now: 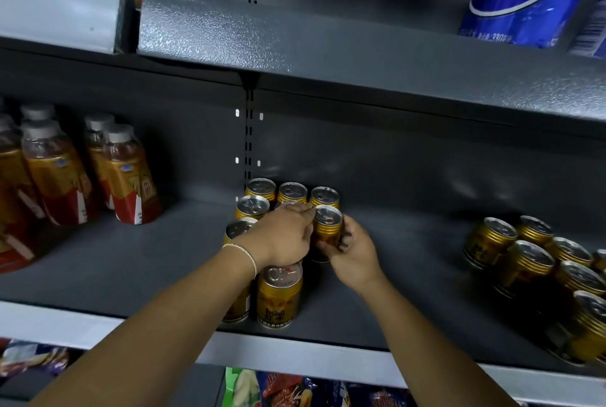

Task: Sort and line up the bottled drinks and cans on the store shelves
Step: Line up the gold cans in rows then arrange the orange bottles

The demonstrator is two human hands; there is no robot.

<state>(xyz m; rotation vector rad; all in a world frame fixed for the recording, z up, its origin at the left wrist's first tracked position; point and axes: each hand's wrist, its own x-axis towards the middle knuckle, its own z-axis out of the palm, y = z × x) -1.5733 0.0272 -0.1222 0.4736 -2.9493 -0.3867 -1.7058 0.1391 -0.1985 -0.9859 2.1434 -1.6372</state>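
Gold ribbed can (326,229), silver pull-tab lid, upright, right hand (354,252) holding it

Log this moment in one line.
right hand: grips gold can | left hand: touches that can | place: right edge of can block

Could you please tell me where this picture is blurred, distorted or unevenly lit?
Head view: the central gold can is sharp; head view, edges: the amber bottles at left and the cans at right blur and lean with wide-angle distortion; head view, top: the upper shelf edge catches glare, the back panel beneath sits in shadow.
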